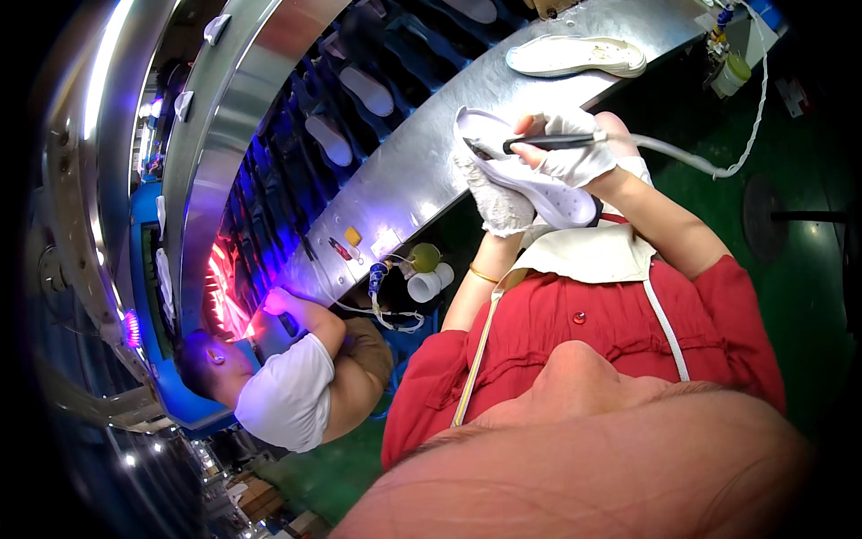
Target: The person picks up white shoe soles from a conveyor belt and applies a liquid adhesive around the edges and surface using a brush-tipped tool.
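My left hand (pixel 496 203), in a white knit glove, is closed around the side of a white shoe sole (pixel 558 203). The sole is tilted above my lap, its raised rim facing up and its far end over the bench edge. In my right hand (pixel 573 151), gloved with some fingertips bare, is a black-handled brush (pixel 555 141). Its dark tip reaches into the far part of the sole; whether it touches the surface I cannot tell. A pale tube (pixel 678 154) runs from the brush's back end off to the right.
A metal bench (pixel 409 171) crosses ahead, bearing another cream sole (pixel 575 56). Beyond it a dark conveyor carries white soles (pixel 329 140). A yellow-green container (pixel 425 258) and white cup (pixel 430 283) hang at the bench's near edge. A co-worker (pixel 292 391) sits at left.
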Action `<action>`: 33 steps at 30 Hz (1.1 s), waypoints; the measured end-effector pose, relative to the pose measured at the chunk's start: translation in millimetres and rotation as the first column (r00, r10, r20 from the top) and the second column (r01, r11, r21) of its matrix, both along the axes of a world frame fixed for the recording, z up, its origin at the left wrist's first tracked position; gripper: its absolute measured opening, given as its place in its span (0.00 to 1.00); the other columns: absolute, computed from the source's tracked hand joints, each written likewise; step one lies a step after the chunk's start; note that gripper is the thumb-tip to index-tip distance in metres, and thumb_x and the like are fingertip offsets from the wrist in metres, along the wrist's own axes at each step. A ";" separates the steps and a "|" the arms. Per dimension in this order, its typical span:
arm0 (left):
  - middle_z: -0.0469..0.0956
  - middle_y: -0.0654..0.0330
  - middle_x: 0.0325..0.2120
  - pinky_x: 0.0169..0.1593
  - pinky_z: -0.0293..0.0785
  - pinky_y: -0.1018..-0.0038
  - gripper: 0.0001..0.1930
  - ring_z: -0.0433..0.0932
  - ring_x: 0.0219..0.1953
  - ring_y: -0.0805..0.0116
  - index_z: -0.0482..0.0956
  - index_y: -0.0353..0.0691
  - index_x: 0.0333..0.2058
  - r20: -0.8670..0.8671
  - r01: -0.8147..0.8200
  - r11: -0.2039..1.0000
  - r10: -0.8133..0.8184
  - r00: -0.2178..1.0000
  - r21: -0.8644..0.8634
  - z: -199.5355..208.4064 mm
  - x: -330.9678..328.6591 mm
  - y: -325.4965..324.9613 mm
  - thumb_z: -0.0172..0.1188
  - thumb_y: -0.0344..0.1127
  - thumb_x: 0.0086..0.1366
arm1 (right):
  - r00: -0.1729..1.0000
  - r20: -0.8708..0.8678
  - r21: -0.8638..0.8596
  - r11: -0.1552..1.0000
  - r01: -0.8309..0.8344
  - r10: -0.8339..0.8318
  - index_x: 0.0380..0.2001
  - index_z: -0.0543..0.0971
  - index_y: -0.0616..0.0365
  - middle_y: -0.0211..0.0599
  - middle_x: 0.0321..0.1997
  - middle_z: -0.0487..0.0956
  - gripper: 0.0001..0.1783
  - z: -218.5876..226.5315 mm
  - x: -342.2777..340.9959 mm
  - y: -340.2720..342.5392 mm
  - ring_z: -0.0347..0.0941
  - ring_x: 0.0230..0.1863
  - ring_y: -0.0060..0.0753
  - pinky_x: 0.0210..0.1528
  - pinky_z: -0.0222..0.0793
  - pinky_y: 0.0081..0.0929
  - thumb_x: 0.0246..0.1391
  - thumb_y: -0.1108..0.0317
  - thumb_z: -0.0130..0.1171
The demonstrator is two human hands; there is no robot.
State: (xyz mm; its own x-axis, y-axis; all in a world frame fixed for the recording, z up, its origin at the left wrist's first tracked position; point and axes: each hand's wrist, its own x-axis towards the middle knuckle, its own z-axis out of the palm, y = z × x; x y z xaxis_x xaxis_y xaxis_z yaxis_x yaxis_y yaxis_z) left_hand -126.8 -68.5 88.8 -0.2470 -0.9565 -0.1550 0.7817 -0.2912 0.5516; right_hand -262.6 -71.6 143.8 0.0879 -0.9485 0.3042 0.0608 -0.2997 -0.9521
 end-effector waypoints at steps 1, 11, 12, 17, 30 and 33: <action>0.66 0.56 0.52 0.56 0.64 0.65 0.38 0.67 0.51 0.59 0.59 0.43 0.57 0.034 -0.017 1.000 0.017 0.999 0.006 -0.3 2.6 -1.2 0.36 0.69 0.60 | 0.996 0.070 0.177 0.982 -0.060 0.048 0.32 0.75 0.58 0.31 0.25 0.78 0.10 -1.1 -3.3 -0.1 0.73 0.26 0.20 0.31 0.70 0.18 0.46 0.72 0.63; 0.69 0.55 0.50 0.56 0.64 0.64 0.37 0.69 0.50 0.59 0.62 0.41 0.56 0.149 -0.061 0.998 0.063 0.987 -0.020 20.5 17.6 -2.4 0.36 0.67 0.61 | 0.988 -0.086 -0.019 0.991 -0.129 0.127 0.31 0.77 0.57 0.34 0.28 0.78 0.10 -13.2 -8.4 18.3 0.75 0.29 0.26 0.33 0.71 0.21 0.43 0.73 0.64; 0.69 0.54 0.51 0.56 0.64 0.63 0.37 0.69 0.50 0.58 0.61 0.41 0.56 0.107 -0.031 0.999 0.033 0.994 -0.014 17.6 22.1 -3.4 0.36 0.67 0.62 | 0.993 -0.081 -0.073 0.993 -0.096 0.090 0.31 0.77 0.57 0.34 0.27 0.77 0.10 -17.9 -8.3 17.6 0.74 0.28 0.27 0.32 0.70 0.21 0.42 0.73 0.64; 0.67 0.52 0.52 0.57 0.63 0.62 0.38 0.69 0.52 0.55 0.60 0.40 0.57 0.191 -0.034 0.998 0.024 0.981 0.051 23.5 24.7 -5.9 0.36 0.67 0.61 | 0.983 -0.139 -0.169 0.976 -0.139 0.116 0.29 0.77 0.56 0.34 0.27 0.76 0.09 -16.4 -10.7 31.0 0.73 0.25 0.27 0.29 0.68 0.21 0.41 0.74 0.64; 0.64 0.49 0.54 0.58 0.62 0.63 0.47 0.66 0.54 0.55 0.56 0.37 0.58 0.129 0.201 0.979 -0.203 0.970 0.035 -7.8 14.8 7.9 0.38 0.74 0.54 | 0.980 0.175 0.347 0.926 -0.149 0.092 0.27 0.77 0.59 0.30 0.27 0.77 0.05 -35.9 -29.7 30.6 0.71 0.28 0.16 0.31 0.68 0.16 0.47 0.72 0.63; 0.65 0.48 0.53 0.58 0.62 0.60 0.51 0.66 0.54 0.52 0.57 0.35 0.58 0.216 0.142 0.986 -0.120 0.969 -0.090 -18.5 14.5 -12.2 0.38 0.77 0.50 | 0.997 0.002 0.051 0.995 -0.083 0.083 0.26 0.76 0.62 0.32 0.24 0.75 0.05 -33.2 -17.6 23.7 0.71 0.28 0.20 0.31 0.66 0.19 0.45 0.74 0.63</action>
